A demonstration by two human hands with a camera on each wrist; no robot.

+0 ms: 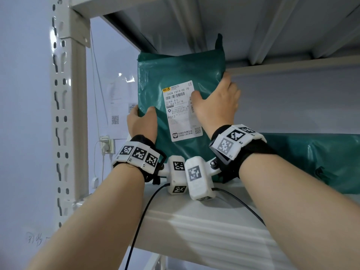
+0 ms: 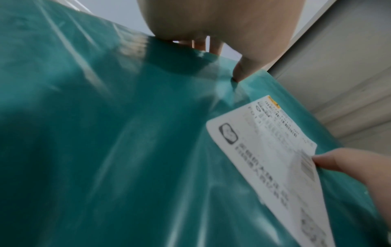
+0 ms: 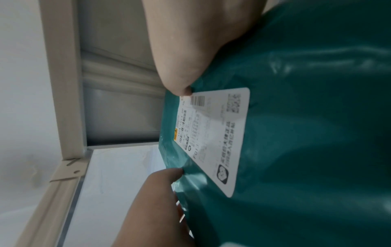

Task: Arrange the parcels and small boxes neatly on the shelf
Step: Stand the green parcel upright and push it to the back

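A green plastic parcel (image 1: 175,75) with a white shipping label (image 1: 182,112) stands upright on the white shelf board (image 1: 204,227). My left hand (image 1: 141,119) grips its left edge, thumb on the front and fingers behind. My right hand (image 1: 216,100) grips the right edge, thumb on the label, fingers wrapped round the back. The left wrist view shows the parcel (image 2: 127,150), my left hand (image 2: 222,33) on its edge and the right thumb (image 2: 338,160). The right wrist view shows the parcel (image 3: 306,133), my right hand (image 3: 201,41) and the left hand (image 3: 156,200).
A second green parcel (image 1: 315,160) lies flat on the same shelf to the right. The upper shelf's underside (image 1: 233,26) is close above the upright parcel. A perforated upright post (image 1: 64,94) stands at the left, with a wall socket (image 1: 106,144) beyond it.
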